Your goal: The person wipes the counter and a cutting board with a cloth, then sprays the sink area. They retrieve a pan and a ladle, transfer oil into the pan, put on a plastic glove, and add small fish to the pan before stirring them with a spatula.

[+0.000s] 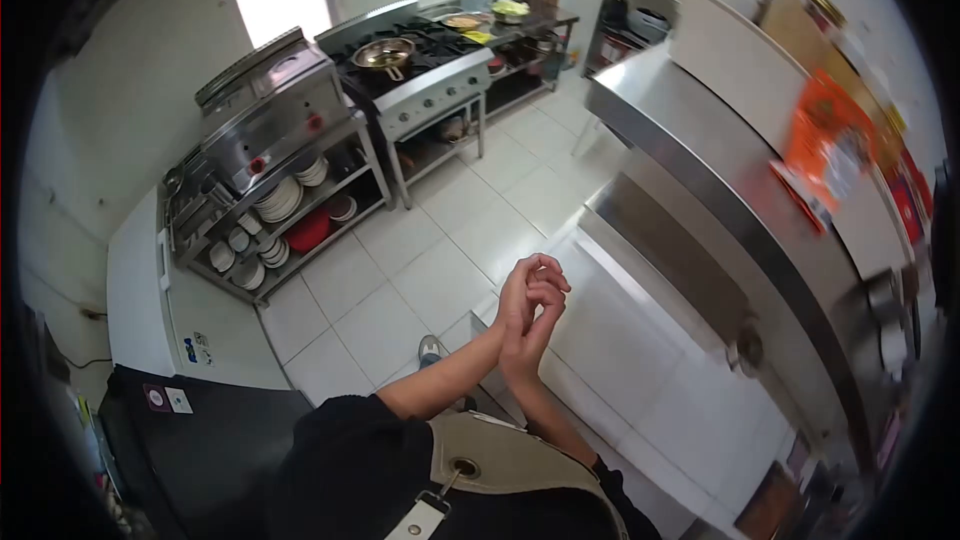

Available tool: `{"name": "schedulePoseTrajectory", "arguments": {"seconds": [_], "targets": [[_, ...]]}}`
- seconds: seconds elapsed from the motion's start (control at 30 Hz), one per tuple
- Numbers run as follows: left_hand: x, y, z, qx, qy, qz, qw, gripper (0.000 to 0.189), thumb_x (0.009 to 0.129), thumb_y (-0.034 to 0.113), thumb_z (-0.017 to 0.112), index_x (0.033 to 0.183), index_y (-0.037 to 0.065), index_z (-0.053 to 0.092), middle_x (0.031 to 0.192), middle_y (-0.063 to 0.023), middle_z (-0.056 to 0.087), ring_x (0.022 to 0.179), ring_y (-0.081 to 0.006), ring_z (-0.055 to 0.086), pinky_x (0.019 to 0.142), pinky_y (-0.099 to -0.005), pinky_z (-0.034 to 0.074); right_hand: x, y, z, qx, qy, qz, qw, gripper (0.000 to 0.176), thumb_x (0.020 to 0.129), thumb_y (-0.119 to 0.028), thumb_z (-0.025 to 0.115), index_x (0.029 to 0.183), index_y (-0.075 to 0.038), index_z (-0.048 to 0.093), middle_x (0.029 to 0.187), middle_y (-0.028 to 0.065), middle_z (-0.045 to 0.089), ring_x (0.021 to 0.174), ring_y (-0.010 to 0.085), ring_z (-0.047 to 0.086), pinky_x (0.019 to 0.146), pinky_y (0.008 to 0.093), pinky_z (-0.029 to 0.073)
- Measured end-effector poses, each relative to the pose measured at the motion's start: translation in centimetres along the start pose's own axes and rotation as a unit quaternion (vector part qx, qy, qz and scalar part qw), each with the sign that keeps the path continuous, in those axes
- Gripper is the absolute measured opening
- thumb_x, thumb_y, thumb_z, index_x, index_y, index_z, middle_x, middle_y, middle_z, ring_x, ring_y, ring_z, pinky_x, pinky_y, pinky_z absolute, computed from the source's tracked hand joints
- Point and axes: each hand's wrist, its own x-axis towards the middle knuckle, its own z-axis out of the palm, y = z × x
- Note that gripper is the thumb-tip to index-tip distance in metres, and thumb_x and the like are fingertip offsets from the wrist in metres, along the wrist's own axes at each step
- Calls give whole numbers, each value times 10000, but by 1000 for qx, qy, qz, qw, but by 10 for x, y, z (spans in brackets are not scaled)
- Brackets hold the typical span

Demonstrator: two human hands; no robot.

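Note:
My left hand [527,280] and my right hand [530,332] meet in front of my body, above the tiled floor. They press against each other near the palms and wrists, with the fingers of both curled in. No object shows in either hand, though the inner palms are hidden where they overlap. Below them I see my beige apron [510,455] with a strap and clip. The nearest surface is a steel counter [690,120] to the right, apart from both hands.
A gas stove [430,80] with a metal pan [384,54] stands ahead. Left of it, a steel cooking unit [270,105] sits over shelves of plates [280,200]. A black appliance [200,450] stands near left. An orange packet [825,140] is on the right.

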Motion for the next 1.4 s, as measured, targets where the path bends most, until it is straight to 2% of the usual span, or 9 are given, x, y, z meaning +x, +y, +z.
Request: {"name": "schedulePoseTrajectory", "arguments": {"seconds": [0.17,0.3,0.57,0.73,0.87,1.0,1.13,1.17,1.4], "targets": [[72,106,-82,186,168,265,931,280,932,240,349,948,42,546,951,-80,599,924,-164,530,882,-293,368,20,40,138,41,-86,116,989,503,852,-126,512,1272,25,279,1309,216,304,1185,281,357,1005,373,273],[149,232,-180,327,244,498,765,155,906,127,433,884,39,559,877,-56,584,832,-159,525,810,-305,373,-13,71,281,227,-161,341,898,651,875,-231,529,1344,59,182,1319,254,312,1215,334,368,1024,383,276],[167,252,-449,804,289,215,474,230,771,139,567,991,76,546,967,-106,582,949,-291,543,822,-416,398,-18,123,393,126,-505,407,751,437,953,-292,402,1227,48,381,1008,174,567,909,221,601,790,329,497],[25,159,-598,767,318,-194,523,358,747,213,579,1078,82,536,1028,-168,582,992,-342,564,831,-478,450,31,199,412,227,-663,435,565,279,910,-94,370,1096,6,552,788,76,608,687,145,617,616,276,529],[-84,119,-663,652,313,-416,552,339,756,260,483,828,-30,644,934,-251,615,921,-388,592,813,-425,483,105,334,479,270,-363,695,558,219,878,-95,395,985,-68,584,653,-23,462,568,85,417,522,211,367],[-130,134,-633,845,126,-295,427,131,712,169,576,681,73,660,720,-175,628,705,-324,630,609,-435,494,186,474,553,245,-276,708,602,219,884,-182,406,986,-73,567,649,-27,454,557,91,408,502,211,351],[-106,167,-609,472,420,-321,706,242,777,227,582,928,40,610,827,-95,648,709,-223,640,526,-383,474,226,583,624,274,-185,708,624,244,891,-252,397,951,-83,561,616,-22,442,517,100,392,464,222,330],[-86,169,-614,185,566,-366,715,273,808,245,560,987,41,591,849,-74,642,713,-203,634,529,-355,470,233,599,638,294,-144,738,590,236,891,-250,386,925,-87,554,599,-18,435,495,106,390,449,227,329],[18,243,-596,225,640,-227,699,289,846,230,532,1095,87,559,896,-55,621,741,-172,617,585,-309,449,246,664,672,401,-112,776,473,275,924,-296,342,868,-55,461,559,1,362,441,99,356,385,216,311]]}}
